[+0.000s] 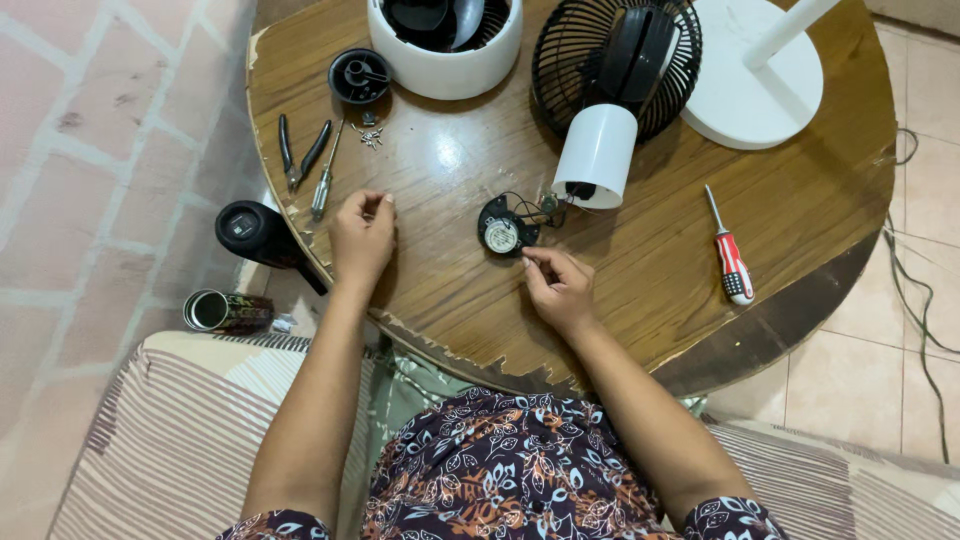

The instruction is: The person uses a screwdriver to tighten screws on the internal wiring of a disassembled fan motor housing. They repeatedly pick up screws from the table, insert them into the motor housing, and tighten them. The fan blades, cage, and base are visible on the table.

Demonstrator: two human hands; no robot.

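In the head view, a round wooden counter (640,270) fills the upper middle of the frame, its near edge chipped. The left hand (362,238) rests on the counter left of centre, its fingers (380,203) curled together with the thumb meeting the fingertips; whether something small is pinched there cannot be told. The right hand (560,287) lies near the centre, its fingers bunched together at the lower edge of a small round black fan motor (502,231), touching or just beside it. Thin wires run from the motor up to a white cylindrical motor housing (598,152), which is joined to a black fan grille (617,62) at the top of the frame. A white fan base (757,92) sits at the upper right. A red-handled screwdriver (729,252) lies to the right, well apart from the hands. At the upper left lie pliers (300,152), a slim screwdriver (325,178), a few loose screws (371,136) and a black round cap (359,76), beside a white round shell (446,50).
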